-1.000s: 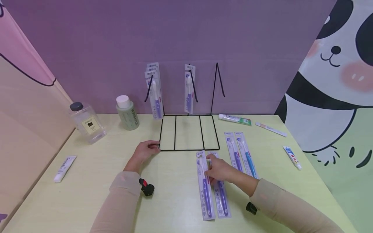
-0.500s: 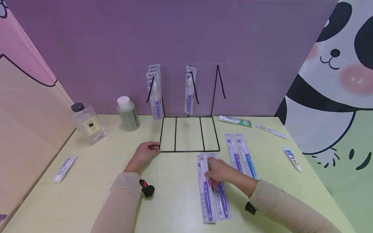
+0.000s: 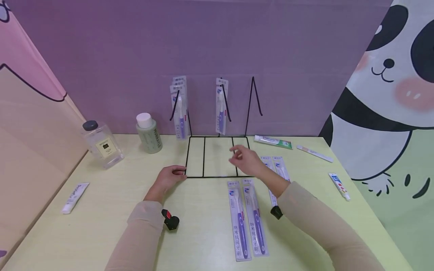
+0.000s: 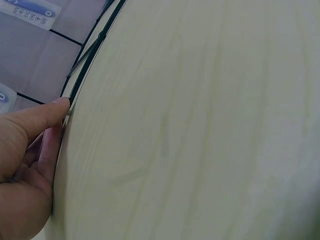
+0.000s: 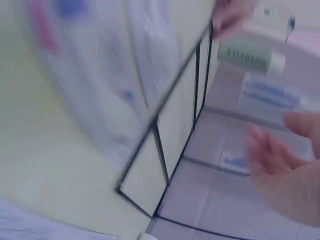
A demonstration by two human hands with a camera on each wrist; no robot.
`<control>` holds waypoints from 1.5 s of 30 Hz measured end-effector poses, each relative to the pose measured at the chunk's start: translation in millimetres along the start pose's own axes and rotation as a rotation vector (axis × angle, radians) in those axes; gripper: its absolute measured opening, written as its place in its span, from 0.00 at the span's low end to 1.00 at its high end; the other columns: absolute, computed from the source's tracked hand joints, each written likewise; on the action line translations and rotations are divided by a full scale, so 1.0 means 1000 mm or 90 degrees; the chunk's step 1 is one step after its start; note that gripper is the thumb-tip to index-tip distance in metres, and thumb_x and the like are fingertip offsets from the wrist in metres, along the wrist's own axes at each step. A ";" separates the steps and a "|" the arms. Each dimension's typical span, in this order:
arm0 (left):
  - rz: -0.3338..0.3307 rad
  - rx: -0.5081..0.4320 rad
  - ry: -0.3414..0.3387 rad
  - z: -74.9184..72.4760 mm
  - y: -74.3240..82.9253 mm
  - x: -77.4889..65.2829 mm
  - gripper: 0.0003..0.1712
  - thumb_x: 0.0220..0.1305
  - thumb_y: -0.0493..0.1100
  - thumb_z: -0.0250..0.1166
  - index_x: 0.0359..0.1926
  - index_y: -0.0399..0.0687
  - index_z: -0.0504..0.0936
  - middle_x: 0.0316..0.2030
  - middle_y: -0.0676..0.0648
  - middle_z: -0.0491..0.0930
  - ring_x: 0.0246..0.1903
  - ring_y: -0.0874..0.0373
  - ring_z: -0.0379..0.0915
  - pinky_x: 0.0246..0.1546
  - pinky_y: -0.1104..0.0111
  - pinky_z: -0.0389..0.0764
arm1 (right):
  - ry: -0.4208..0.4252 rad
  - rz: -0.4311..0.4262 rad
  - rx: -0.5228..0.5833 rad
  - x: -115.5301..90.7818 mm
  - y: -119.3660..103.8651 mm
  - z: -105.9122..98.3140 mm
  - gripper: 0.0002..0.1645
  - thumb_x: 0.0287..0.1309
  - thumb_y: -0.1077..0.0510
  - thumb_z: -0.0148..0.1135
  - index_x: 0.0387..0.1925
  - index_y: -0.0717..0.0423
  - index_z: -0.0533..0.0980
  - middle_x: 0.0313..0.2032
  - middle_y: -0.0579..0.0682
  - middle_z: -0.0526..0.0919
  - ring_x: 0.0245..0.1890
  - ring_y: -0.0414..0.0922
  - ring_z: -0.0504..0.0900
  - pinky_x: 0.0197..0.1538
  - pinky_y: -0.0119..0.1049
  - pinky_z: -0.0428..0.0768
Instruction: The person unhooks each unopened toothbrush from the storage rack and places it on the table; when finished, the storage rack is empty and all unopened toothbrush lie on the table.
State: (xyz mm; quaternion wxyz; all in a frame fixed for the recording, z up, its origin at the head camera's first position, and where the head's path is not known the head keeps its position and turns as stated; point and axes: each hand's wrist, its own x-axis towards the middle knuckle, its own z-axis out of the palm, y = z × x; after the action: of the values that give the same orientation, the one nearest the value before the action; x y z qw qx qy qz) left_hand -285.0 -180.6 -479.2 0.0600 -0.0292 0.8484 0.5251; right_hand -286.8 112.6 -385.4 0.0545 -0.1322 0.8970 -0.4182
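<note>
A black wire rack [image 3: 203, 162] stands at the back, its base flat on the table and its hooks upright. My left hand [image 3: 168, 177] pinches the base's front left corner; in the left wrist view the thumb [image 4: 47, 114] meets the wire. Over the right part of the base hovers my right hand [image 3: 246, 160], fingers loosely bent and holding nothing. Packaged toothbrushes [image 3: 179, 113] hang on the left hook, and one packaged toothbrush [image 3: 221, 107] on the middle hook. Two purple packaged toothbrushes [image 3: 239, 222] lie side by side in front of the rack.
Two more packaged toothbrushes [image 3: 280, 167] lie at right, partly behind the right arm. Toothpaste tubes [image 3: 273, 142] and a slim pale packet [image 3: 314, 153] lie beyond. At left stand a green bottle [image 3: 149, 135] and a clear bottle [image 3: 103, 145], with a white tube [image 3: 75, 197] nearer.
My right hand has let go of the purple toothbrush packs and moved up and away, over the rack's base. The packs lie flat. My left hand has stayed on the rack corner.
</note>
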 end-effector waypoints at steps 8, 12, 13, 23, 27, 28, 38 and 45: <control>0.000 -0.008 0.003 0.001 0.001 -0.001 0.20 0.51 0.33 0.67 0.48 0.37 0.78 0.37 0.44 0.78 0.39 0.52 0.72 0.42 0.64 0.69 | 0.299 -0.144 0.210 0.097 -0.019 -0.007 0.22 0.54 0.66 0.59 0.52 0.62 0.67 0.44 0.53 0.74 0.44 0.45 0.73 0.47 0.32 0.70; 0.007 0.004 0.003 0.001 -0.001 0.000 0.19 0.51 0.34 0.67 0.47 0.37 0.78 0.36 0.44 0.79 0.39 0.53 0.72 0.42 0.65 0.70 | 0.319 -0.173 0.205 0.119 -0.023 -0.008 0.22 0.56 0.64 0.58 0.53 0.60 0.67 0.45 0.52 0.74 0.45 0.44 0.73 0.47 0.32 0.70; 0.008 0.005 0.005 0.001 -0.001 0.000 0.19 0.51 0.34 0.67 0.47 0.37 0.79 0.36 0.45 0.79 0.38 0.54 0.72 0.41 0.65 0.70 | 0.317 -0.179 0.202 0.123 -0.024 -0.009 0.22 0.57 0.64 0.58 0.53 0.60 0.66 0.45 0.52 0.74 0.45 0.44 0.73 0.47 0.32 0.70; 0.017 0.002 0.002 0.001 0.001 0.000 0.19 0.51 0.33 0.67 0.47 0.37 0.79 0.36 0.44 0.79 0.39 0.52 0.72 0.42 0.64 0.70 | 0.336 -0.171 0.203 0.129 -0.028 -0.014 0.17 0.59 0.64 0.55 0.51 0.57 0.69 0.42 0.53 0.75 0.41 0.45 0.73 0.45 0.32 0.71; 0.016 0.016 0.003 -0.001 -0.001 0.001 0.19 0.51 0.34 0.67 0.47 0.37 0.79 0.36 0.44 0.79 0.40 0.52 0.72 0.42 0.63 0.70 | 0.322 -0.165 0.217 0.130 -0.029 -0.013 0.18 0.59 0.65 0.55 0.52 0.57 0.68 0.41 0.54 0.75 0.41 0.46 0.73 0.45 0.34 0.72; 0.013 0.016 0.003 -0.001 -0.001 0.001 0.19 0.52 0.34 0.67 0.47 0.38 0.79 0.36 0.44 0.79 0.40 0.52 0.72 0.42 0.63 0.69 | 0.320 -0.171 0.220 0.130 -0.029 -0.013 0.19 0.58 0.66 0.55 0.52 0.58 0.68 0.42 0.55 0.75 0.42 0.47 0.73 0.45 0.34 0.72; 0.004 0.006 0.000 0.000 -0.004 0.003 0.19 0.51 0.34 0.67 0.47 0.38 0.79 0.36 0.45 0.79 0.39 0.53 0.72 0.41 0.65 0.70 | 0.325 -0.187 0.163 0.131 -0.036 -0.008 0.17 0.60 0.66 0.53 0.51 0.59 0.68 0.41 0.56 0.76 0.40 0.47 0.75 0.41 0.36 0.73; 0.006 0.010 0.003 -0.001 -0.004 0.003 0.19 0.52 0.34 0.67 0.47 0.38 0.79 0.35 0.45 0.79 0.38 0.53 0.72 0.41 0.65 0.70 | 0.346 -0.161 0.263 0.128 -0.038 -0.015 0.18 0.62 0.65 0.49 0.53 0.58 0.65 0.41 0.55 0.71 0.40 0.47 0.71 0.41 0.35 0.72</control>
State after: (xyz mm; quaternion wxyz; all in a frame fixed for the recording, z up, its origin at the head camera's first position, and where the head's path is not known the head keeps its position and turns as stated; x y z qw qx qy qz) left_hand -287.9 -182.9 -482.7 0.0556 -0.0257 0.8526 0.5189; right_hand -405.4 64.1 -344.9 -0.2122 -0.1121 0.7519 -0.6141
